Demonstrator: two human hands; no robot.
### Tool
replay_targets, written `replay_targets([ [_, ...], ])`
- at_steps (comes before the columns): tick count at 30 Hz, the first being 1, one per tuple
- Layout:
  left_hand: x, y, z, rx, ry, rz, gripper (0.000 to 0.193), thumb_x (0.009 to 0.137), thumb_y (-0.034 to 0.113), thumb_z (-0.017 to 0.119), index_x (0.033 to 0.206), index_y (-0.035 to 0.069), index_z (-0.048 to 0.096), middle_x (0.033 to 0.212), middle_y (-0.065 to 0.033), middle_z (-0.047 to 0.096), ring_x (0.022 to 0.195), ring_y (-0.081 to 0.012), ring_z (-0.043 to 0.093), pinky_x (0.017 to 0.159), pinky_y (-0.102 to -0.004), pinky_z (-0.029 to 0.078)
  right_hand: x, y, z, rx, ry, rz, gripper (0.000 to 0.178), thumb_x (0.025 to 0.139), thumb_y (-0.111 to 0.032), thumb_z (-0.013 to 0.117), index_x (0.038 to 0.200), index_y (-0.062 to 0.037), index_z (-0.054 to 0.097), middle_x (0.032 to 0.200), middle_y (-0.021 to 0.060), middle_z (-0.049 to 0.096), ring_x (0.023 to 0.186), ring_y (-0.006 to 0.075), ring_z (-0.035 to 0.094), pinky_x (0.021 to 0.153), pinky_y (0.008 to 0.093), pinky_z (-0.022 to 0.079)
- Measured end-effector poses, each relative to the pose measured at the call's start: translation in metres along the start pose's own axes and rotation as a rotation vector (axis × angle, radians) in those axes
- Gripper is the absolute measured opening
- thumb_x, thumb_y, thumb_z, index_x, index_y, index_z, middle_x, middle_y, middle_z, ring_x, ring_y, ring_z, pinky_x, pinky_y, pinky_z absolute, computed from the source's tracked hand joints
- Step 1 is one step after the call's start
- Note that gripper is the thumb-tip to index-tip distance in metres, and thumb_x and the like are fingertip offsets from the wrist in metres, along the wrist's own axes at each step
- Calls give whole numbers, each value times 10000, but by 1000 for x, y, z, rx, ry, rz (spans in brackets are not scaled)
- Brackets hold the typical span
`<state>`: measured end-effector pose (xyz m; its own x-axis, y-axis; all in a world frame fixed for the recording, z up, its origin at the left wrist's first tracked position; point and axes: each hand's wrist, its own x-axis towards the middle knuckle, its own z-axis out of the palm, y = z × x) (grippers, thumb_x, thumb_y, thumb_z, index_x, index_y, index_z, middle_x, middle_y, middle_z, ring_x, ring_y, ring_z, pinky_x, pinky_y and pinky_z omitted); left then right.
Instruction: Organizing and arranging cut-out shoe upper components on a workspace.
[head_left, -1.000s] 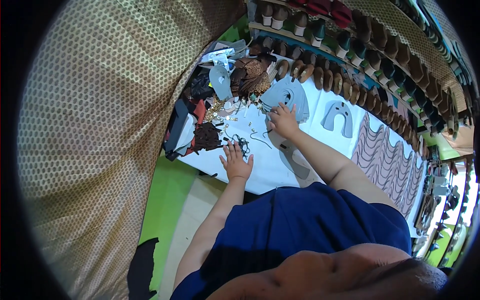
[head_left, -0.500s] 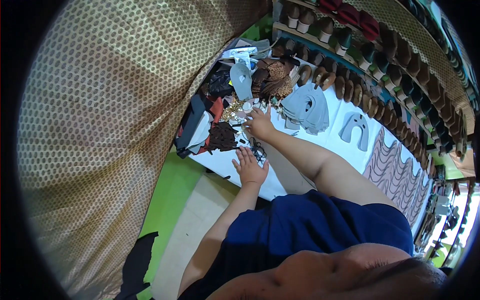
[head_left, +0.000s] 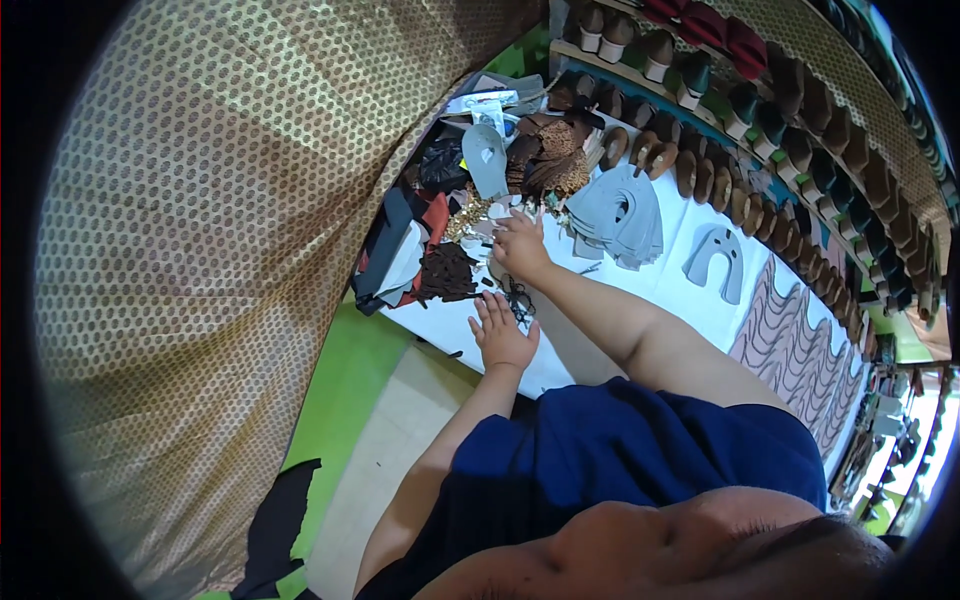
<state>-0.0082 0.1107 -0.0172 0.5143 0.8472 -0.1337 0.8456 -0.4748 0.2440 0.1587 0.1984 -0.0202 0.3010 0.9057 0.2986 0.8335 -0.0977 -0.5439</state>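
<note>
My left hand (head_left: 506, 335) rests at the near edge of the white-covered table, fingers spread, beside a small tangle of black cord (head_left: 517, 300). Farther in, my right hand (head_left: 520, 248) lies with its fingers apart over scattered small pale and gold pieces (head_left: 468, 218). Neither hand shows anything held, though what lies under the right fingers is partly hidden. Left of the hands is a heap of dark brown strips (head_left: 447, 271). A stack of grey shoe-upper pieces (head_left: 612, 218) lies right of my right hand, and a grey U-shaped piece (head_left: 715, 262) sits farther right.
Brown and leopard-patterned material (head_left: 550, 160) is piled at the back, near a black plastic bag (head_left: 441, 165). Folded dark material (head_left: 385, 250) lies at the left end. Shoes (head_left: 700, 180) line the far side and shelves. A patterned curtain (head_left: 200, 250) hangs at left.
Both hands keep nearly the same places. The right fingers have shifted slightly over the small pieces, and the whole view has moved a little.
</note>
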Motion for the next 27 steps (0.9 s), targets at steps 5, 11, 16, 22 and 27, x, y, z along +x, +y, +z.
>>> replay_targets([
  [5,1,0,0,36,2,0,947,884,543,544,1554,-28,194,1639,-232,117,1523,-402,47,1194,-587,28,-67,52,-60,10,5,69,148,817,-200,672,916,-101,722,1320,76,598,1381,367,385,1091,723,214],
  [11,-1,6,-9,48,9,28,916,885,513,566,1591,94,159,1654,-202,71,1517,-422,52,1180,-620,53,-157,121,-148,-150,-109,205,111,833,-199,658,865,-100,696,1441,108,503,1429,423,302,1073,750,227],
  [16,-5,6,-6,70,79,28,915,877,469,597,1600,156,132,1661,-184,31,1512,-441,37,1170,-639,66,-182,116,-177,-262,-381,245,145,854,-212,622,900,-110,714,1573,120,340,1505,432,129,1095,778,135],
  [22,-7,3,3,69,143,58,900,881,442,596,1598,147,140,1660,-188,41,1510,-449,30,1156,-666,42,-180,110,-183,-265,-528,258,175,858,-206,610,926,-121,747,1596,140,302,1519,428,70,1101,779,60],
  [27,-16,13,5,124,156,245,813,903,411,577,1581,135,225,1655,-199,80,1512,-450,35,1138,-694,-4,-176,109,-183,-260,-559,260,180,855,-195,608,939,-129,753,1599,155,290,1523,423,50,1106,775,41],
])
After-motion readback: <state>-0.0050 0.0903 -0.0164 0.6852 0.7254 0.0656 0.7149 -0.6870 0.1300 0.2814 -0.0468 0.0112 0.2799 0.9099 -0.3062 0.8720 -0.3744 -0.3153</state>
